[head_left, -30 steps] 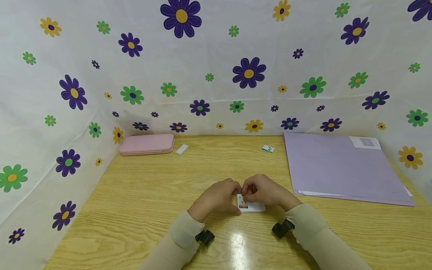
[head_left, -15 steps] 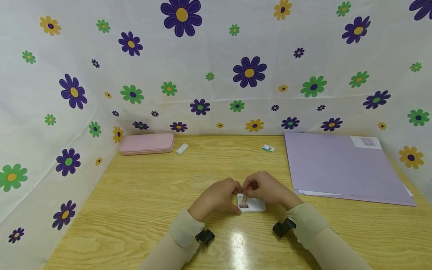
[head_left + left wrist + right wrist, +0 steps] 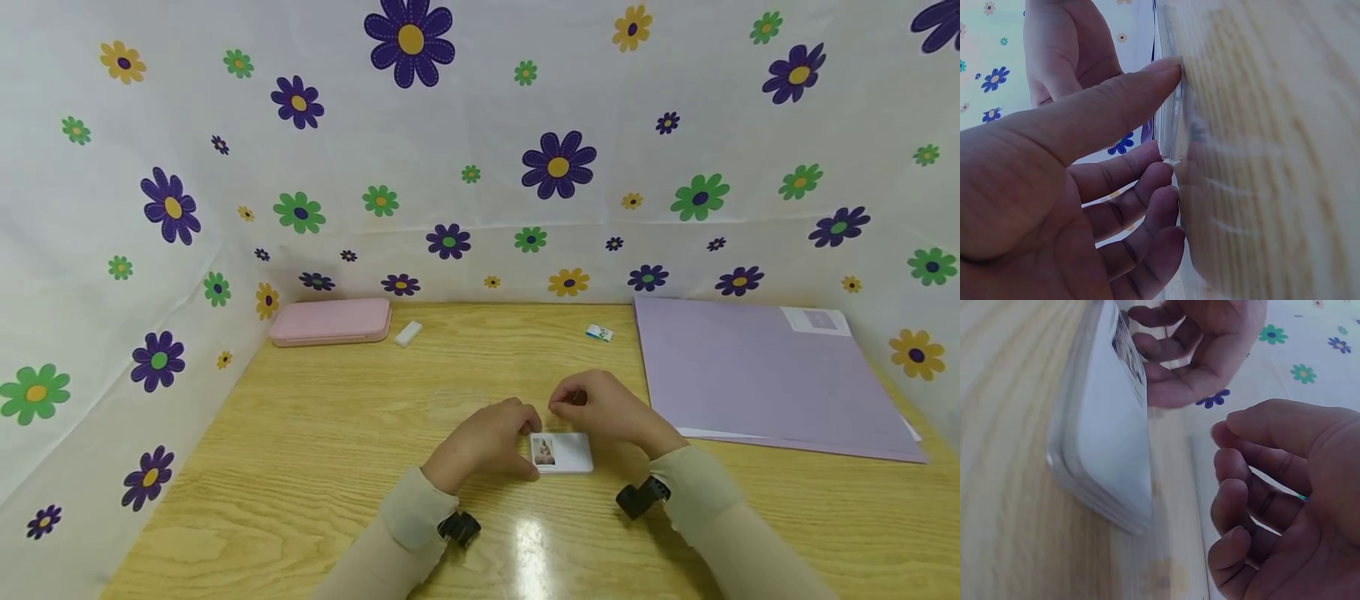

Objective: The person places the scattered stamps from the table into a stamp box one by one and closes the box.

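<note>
Right of the frame's lower centre, the left hand (image 3: 483,437) is still gripping the left end of a layered white stack (image 3: 574,452). Its small picture (image 3: 543,452) is now showing more fully. The right hand (image 3: 603,407), fingers curled, thumb meeting forefinger, is drawing away toward the upper right.

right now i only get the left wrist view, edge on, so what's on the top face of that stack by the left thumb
Observer: The head view shows a printed picture at the left end of the white card stack.
Operator: and is the right hand touching it, the thumb blocks my view
Observer: No, the right wrist view shows a gap between the right hand and the stack.
Operator: anything lying at the far left of the table
Observer: Yes, the head view shows a closed pink case there.
</note>
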Motion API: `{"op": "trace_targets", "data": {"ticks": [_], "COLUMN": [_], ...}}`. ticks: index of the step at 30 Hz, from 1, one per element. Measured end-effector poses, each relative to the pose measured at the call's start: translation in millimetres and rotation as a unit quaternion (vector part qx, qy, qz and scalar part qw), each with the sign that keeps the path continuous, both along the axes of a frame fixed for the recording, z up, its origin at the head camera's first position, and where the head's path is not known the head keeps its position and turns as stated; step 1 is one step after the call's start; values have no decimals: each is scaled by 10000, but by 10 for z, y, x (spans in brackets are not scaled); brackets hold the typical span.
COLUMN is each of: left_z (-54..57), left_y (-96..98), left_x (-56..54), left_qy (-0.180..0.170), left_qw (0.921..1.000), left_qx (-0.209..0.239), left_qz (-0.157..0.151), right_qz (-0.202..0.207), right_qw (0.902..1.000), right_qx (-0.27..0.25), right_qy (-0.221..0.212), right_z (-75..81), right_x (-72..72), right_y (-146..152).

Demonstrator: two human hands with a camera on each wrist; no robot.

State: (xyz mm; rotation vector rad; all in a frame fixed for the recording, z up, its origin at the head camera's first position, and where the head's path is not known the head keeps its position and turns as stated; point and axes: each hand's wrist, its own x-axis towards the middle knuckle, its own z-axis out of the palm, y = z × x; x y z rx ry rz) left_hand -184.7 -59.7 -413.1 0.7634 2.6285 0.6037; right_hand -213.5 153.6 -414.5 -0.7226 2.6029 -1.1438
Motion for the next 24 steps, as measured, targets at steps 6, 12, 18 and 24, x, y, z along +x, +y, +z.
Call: {"op": "trace_targets", "data": {"ticks": [6, 12, 18, 24], "left_z": [0, -21, -18, -12], "left_y": [-11, -19, -25, -19], "left_x": [3, 5, 1, 1], "left_qy": [-53, -97, -108, -95], "left_qw": [10000, 10000, 9999, 9999], "left_qx": [-34, 14, 20, 9], "left_qz": [-10, 15, 4, -40], "right_qz": [-534, -803, -832, -929], "right_qw": [9968, 9938, 9941, 9938], "right_qx": [-258, -359, -287, -132], "right_qy": [534, 685, 631, 601], "right_z": [9, 22, 69, 94], "right_x": [-152, -319, -436, -535], "right_y": [78, 194, 249, 308]}}
